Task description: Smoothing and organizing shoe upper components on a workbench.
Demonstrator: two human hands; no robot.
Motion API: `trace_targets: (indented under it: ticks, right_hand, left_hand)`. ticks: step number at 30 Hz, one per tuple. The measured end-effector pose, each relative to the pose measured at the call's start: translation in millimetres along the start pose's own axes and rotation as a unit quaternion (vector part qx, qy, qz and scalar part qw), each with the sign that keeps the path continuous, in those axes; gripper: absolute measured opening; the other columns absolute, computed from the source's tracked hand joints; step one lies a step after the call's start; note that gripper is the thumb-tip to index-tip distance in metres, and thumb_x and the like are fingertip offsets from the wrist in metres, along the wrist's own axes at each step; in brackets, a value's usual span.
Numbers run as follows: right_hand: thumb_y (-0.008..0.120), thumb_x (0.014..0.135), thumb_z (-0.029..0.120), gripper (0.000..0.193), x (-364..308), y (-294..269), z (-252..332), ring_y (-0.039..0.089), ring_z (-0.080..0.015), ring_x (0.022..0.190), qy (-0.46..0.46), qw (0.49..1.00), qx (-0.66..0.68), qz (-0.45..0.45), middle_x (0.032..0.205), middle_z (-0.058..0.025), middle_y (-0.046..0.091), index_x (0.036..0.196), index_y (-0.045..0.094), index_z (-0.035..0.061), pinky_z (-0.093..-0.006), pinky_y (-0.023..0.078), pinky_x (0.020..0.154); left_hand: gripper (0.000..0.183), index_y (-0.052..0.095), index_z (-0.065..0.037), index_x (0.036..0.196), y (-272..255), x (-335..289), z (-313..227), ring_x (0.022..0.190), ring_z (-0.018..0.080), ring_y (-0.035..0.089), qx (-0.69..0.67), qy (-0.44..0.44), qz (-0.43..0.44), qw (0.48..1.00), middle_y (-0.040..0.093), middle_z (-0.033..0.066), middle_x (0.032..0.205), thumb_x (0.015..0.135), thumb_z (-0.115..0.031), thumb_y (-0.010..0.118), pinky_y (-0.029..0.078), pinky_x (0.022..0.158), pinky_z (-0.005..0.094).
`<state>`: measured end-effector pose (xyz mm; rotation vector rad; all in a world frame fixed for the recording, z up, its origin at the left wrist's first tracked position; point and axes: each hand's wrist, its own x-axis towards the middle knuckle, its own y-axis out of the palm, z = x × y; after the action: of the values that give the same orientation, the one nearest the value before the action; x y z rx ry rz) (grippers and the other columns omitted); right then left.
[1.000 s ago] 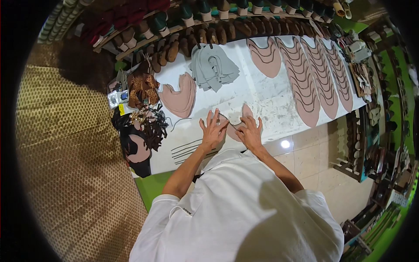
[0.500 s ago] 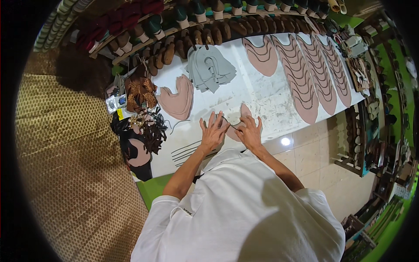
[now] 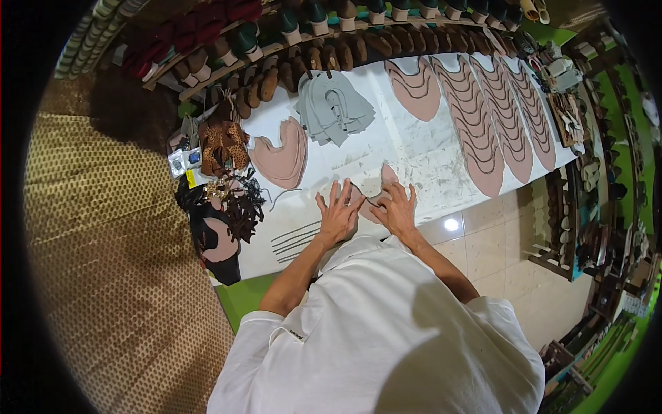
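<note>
A pink U-shaped shoe upper piece [image 3: 389, 173] lies on the white table near its front edge, partly hidden beneath my hands. A thin dark strip [image 3: 373, 202] runs along its inner curve between the two hands. My left hand [image 3: 339, 214] rests on the left arm of the piece, fingers spread and stretched out, its thumb side at the strip. The fingers of my right hand [image 3: 395, 210] are bent, with thumb and index pinched at the strip's right part; the exact grip is small to see.
Several loose dark strips [image 3: 296, 239] lie left of my left forearm. Beyond are stacked pink pieces [image 3: 279, 157], grey cut pieces [image 3: 336, 110] and overlapping rows of pink uppers [image 3: 471, 131]. Shoe lasts [image 3: 345, 54] line the back; leopard-print pieces [image 3: 224, 148] sit at the left.
The strip between my hands has gone from nearly straight to curved, lying closer to the piece's edge. Both hands have barely shifted.
</note>
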<state>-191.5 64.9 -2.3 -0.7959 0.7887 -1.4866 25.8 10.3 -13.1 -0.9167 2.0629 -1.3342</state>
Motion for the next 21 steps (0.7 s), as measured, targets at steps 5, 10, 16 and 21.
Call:
trace_targets:
  ticks: [5, 10, 16, 21]
  right_hand:
    - [0.077, 0.089, 0.031, 0.026, -9.6, -3.3, -18.3, 0.043, -0.0328, 0.144, 0.006, 0.998, -0.011, -0.061, 0.145, -0.0092, 0.058, 0.106, 0.081, 0.0119, -0.0616, 0.017, 0.122]
    - [0.078, 0.088, 0.034, 0.024, -18.4, -7.6, -30.9, 0.044, -0.0322, 0.143, -0.011, 0.999, -0.036, -0.020, 0.146, -0.0083, 0.058, 0.101, 0.083, 0.0141, -0.0596, 0.020, 0.122]
    - [0.079, 0.088, 0.028, 0.017, -30.0, -5.9, -33.3, 0.044, -0.0316, 0.143, -0.030, 0.998, -0.031, -0.044, 0.143, -0.0068, 0.059, 0.095, 0.082, 0.0127, -0.0596, 0.020, 0.123]
    - [0.078, 0.087, 0.024, 0.016, -38.0, -11.5, -34.6, 0.041, -0.0337, 0.145, 0.004, 0.999, -0.039, -0.028, 0.144, -0.0092, 0.057, 0.083, 0.075, 0.0085, -0.0626, 0.017, 0.123]
  left_hand:
    - [0.050, 0.062, -0.035, 0.145, -0.3, 0.9, -1.1, 0.159, 0.0421, 0.014, 0.004, 0.005, -0.005, 1.000, 0.013, 0.0111, 0.177, 0.097, -0.021, 0.060, 0.012, 0.109, 0.0848]
    - [0.048, 0.063, -0.036, 0.144, 2.9, -2.0, -3.0, 0.160, 0.0420, 0.013, -0.019, -0.026, 0.002, 0.999, 0.013, 0.0103, 0.177, 0.098, -0.023, 0.061, 0.011, 0.110, 0.0851]
    - [0.047, 0.064, -0.036, 0.144, 3.5, -0.7, -3.7, 0.159, 0.0421, 0.013, -0.024, -0.025, -0.001, 0.999, 0.013, 0.0099, 0.177, 0.098, -0.024, 0.061, 0.011, 0.109, 0.0854]
    - [0.046, 0.064, -0.035, 0.143, 7.3, -1.3, -2.6, 0.159, 0.0421, 0.014, -0.015, -0.017, -0.019, 1.000, 0.014, 0.0101, 0.177, 0.098, -0.024, 0.062, 0.011, 0.109, 0.0853]
